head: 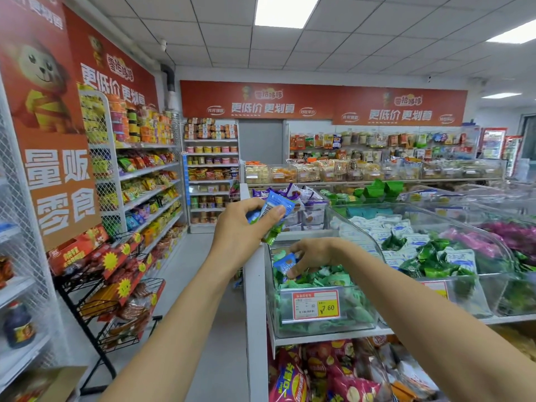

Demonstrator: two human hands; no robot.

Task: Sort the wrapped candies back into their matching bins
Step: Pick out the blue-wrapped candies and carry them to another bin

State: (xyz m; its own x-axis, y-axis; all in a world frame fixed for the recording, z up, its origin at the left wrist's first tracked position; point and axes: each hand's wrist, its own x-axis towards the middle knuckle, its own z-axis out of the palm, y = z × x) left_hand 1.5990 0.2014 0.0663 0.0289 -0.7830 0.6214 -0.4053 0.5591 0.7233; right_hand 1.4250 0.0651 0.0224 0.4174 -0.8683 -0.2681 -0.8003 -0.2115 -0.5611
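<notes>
— Well, where is the stray one?
— The blue candy (284, 264) lies at the left end of the near bin (356, 317), on top of the pale green candies (324, 278). The right hand (314, 255) is inside the bin and pinches it between thumb and fingertips.
— And the other one of the hands?
— The left hand (243, 227) hovers above the bin's left corner. Its fingers curl round a bunch of packets (275, 206), blue ones on top.
— What could go wrong?
— That bunch looks full to me. A green packet (271, 237) pokes out under the palm, near the end of the display shelf (327, 339). If the grip loosens while another piece is passed across, it may drop to the floor (203, 285) or into a wrong bin.
— And the pinch itself?
— The wrapper looks slick, and the hold seems to be on one end only. It may slip, or drag a green one up with it.
— The sorting?
— The neighbouring bin (406, 242) shows white-and-blue and green packets mixed, so the colours are easy to mistake. I cannot tell which bin takes the blue ones. The purple-and-white bin (307, 219) behind is no plain match.
</notes>
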